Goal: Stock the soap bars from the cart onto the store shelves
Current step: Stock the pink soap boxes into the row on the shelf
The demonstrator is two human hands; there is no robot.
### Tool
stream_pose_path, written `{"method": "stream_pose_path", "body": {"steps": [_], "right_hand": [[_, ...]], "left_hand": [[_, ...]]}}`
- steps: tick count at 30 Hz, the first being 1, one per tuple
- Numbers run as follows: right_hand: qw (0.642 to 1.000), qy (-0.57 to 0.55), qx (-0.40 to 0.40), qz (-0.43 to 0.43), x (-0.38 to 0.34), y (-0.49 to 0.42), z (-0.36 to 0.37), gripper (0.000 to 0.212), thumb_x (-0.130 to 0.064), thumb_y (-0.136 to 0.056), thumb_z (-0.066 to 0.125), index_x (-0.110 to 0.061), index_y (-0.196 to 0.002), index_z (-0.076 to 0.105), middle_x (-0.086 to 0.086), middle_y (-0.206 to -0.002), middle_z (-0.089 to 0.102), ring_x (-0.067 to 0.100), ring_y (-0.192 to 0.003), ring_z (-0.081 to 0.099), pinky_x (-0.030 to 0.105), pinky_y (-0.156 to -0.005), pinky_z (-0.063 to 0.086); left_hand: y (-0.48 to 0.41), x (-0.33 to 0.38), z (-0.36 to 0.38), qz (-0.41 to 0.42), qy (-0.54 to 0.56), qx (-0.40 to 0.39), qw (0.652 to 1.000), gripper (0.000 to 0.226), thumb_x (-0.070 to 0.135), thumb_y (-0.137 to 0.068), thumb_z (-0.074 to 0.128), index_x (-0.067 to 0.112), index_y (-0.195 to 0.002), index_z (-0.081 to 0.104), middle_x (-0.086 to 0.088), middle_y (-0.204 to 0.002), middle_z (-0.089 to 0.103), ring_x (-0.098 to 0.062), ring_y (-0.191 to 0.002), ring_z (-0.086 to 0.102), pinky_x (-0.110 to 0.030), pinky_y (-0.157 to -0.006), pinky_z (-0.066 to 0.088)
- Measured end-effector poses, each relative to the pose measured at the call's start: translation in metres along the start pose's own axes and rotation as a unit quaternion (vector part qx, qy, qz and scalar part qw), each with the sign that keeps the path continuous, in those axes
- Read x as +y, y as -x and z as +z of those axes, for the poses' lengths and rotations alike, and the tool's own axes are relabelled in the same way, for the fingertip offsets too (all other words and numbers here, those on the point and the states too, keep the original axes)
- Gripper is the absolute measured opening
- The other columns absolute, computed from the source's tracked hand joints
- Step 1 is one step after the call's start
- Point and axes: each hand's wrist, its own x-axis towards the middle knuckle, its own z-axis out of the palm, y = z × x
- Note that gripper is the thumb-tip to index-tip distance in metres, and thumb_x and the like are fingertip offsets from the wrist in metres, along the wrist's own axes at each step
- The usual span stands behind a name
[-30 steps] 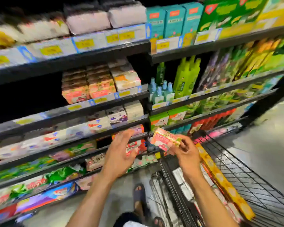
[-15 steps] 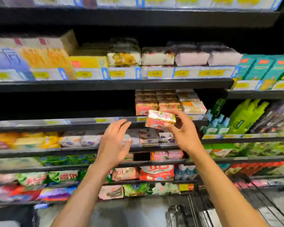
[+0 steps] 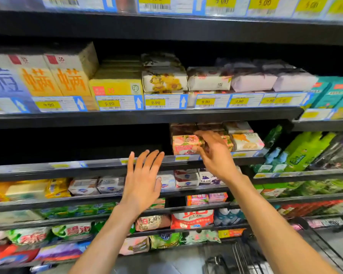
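My right hand [image 3: 214, 153] grips a pink and green soap bar [image 3: 184, 144] at its right end, holding it on the middle shelf [image 3: 107, 165] at the front of a stack of like bars. Beside it on the right lies an orange and white soap bar [image 3: 246, 141]. My left hand [image 3: 143, 180] hovers in front of the shelf edge, lower left of the bar, with fingers straight and nothing in it. Only the cart's wire corner [image 3: 244, 258] shows at the bottom.
The middle shelf to the left of the stack is dark and bare. Boxed and wrapped soaps [image 3: 162, 82] line the shelf above, with price tags [image 3: 109, 103]. Green bottles [image 3: 305, 149] stand at right. Lower shelves hold soap packs and detergent bags [image 3: 192, 218].
My right hand carried the soap bar up from the cart and set it among the stacked bars on the middle shelf. My left hand rose alongside, staying open. The view tilted upward.
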Motion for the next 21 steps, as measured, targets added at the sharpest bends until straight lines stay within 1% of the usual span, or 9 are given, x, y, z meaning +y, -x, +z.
{"method": "stream_pose_path", "body": {"steps": [2,4,6,8,10,11,13,16,21], "right_hand": [[1.0,0.01,-0.003,-0.014,0.003,0.0,0.003,0.039,-0.017,-0.097,0.068,-0.014,-0.134,0.059,0.006,-0.124,0.062,0.024,-0.115,0.054,0.025,-0.092,0.039],[1.0,0.01,-0.009,-0.021,0.005,0.0,0.004,0.039,-0.02,-0.097,0.067,-0.015,-0.135,0.059,0.004,-0.122,0.06,0.016,-0.103,0.053,0.025,-0.088,0.041],[1.0,0.008,-0.011,-0.026,0.007,0.0,0.005,0.039,-0.026,-0.098,0.066,-0.015,-0.135,0.06,0.003,-0.122,0.058,0.008,-0.091,0.047,0.024,-0.083,0.041],[0.999,0.022,-0.011,-0.034,0.01,0.001,0.008,0.04,-0.031,-0.099,0.065,-0.013,-0.134,0.062,0.005,-0.124,0.058,0.011,-0.096,0.05,0.025,-0.085,0.043],[0.998,0.046,-0.006,-0.043,0.016,0.003,0.012,0.04,-0.034,-0.099,0.064,-0.011,-0.132,0.063,0.007,-0.124,0.059,0.022,-0.109,0.053,0.032,-0.091,0.045],[0.997,0.059,-0.002,-0.048,0.018,0.004,0.013,0.04,-0.035,-0.099,0.063,-0.011,-0.132,0.063,0.008,-0.123,0.059,0.026,-0.112,0.053,0.036,-0.093,0.045],[0.995,0.083,0.004,-0.057,0.021,0.006,0.014,0.039,-0.033,-0.1,0.063,-0.01,-0.131,0.063,0.009,-0.124,0.058,0.03,-0.113,0.053,0.039,-0.093,0.045],[0.992,0.109,0.008,-0.065,0.021,0.007,0.017,0.037,-0.028,-0.1,0.064,-0.009,-0.132,0.063,0.01,-0.125,0.057,0.032,-0.112,0.053,0.039,-0.094,0.044],[0.987,0.14,0.038,-0.071,0.017,0.015,0.021,0.036,-0.017,-0.101,0.06,-0.007,-0.135,0.061,0.012,-0.129,0.058,0.035,-0.12,0.051,0.047,-0.101,0.046]], "left_hand": [[0.0,0.001,0.002,-0.001,0.008,0.009,1.0,0.078,0.037,-0.086,0.061,0.02,-0.156,0.031,-0.002,-0.156,0.041,-0.029,-0.145,0.035,-0.06,-0.122,0.015],[-0.001,0.001,0.004,-0.003,0.01,0.018,1.0,0.079,0.035,-0.084,0.064,0.02,-0.155,0.033,-0.002,-0.154,0.043,-0.029,-0.143,0.037,-0.059,-0.122,0.016],[-0.002,0.001,0.005,-0.008,0.009,0.018,1.0,0.08,0.034,-0.082,0.066,0.02,-0.154,0.035,-0.001,-0.153,0.044,-0.029,-0.142,0.039,-0.059,-0.121,0.017],[-0.003,0.002,0.007,-0.012,0.003,0.015,1.0,0.081,0.034,-0.08,0.068,0.02,-0.153,0.037,-0.001,-0.152,0.045,-0.029,-0.14,0.04,-0.059,-0.121,0.019],[-0.003,0.001,0.008,-0.015,0.002,0.015,1.0,0.081,0.033,-0.078,0.069,0.02,-0.152,0.038,-0.001,-0.151,0.046,-0.028,-0.14,0.04,-0.059,-0.12,0.02],[-0.003,0.001,0.009,-0.016,0.003,0.017,1.0,0.081,0.033,-0.078,0.069,0.02,-0.152,0.039,-0.001,-0.151,0.046,-0.028,-0.139,0.04,-0.058,-0.121,0.02],[-0.003,0.002,0.009,-0.018,0.008,0.022,1.0,0.08,0.031,-0.078,0.069,0.02,-0.152,0.039,0.0,-0.151,0.046,-0.027,-0.14,0.04,-0.058,-0.121,0.019],[-0.002,0.003,0.009,-0.022,0.017,0.025,0.999,0.081,0.03,-0.077,0.071,0.021,-0.151,0.04,0.0,-0.15,0.047,-0.027,-0.14,0.04,-0.057,-0.121,0.019],[-0.002,0.004,0.005,-0.019,0.031,0.026,0.999,0.081,0.027,-0.076,0.073,0.02,-0.151,0.041,-0.001,-0.148,0.047,-0.028,-0.138,0.041,-0.058,-0.12,0.022]]}}
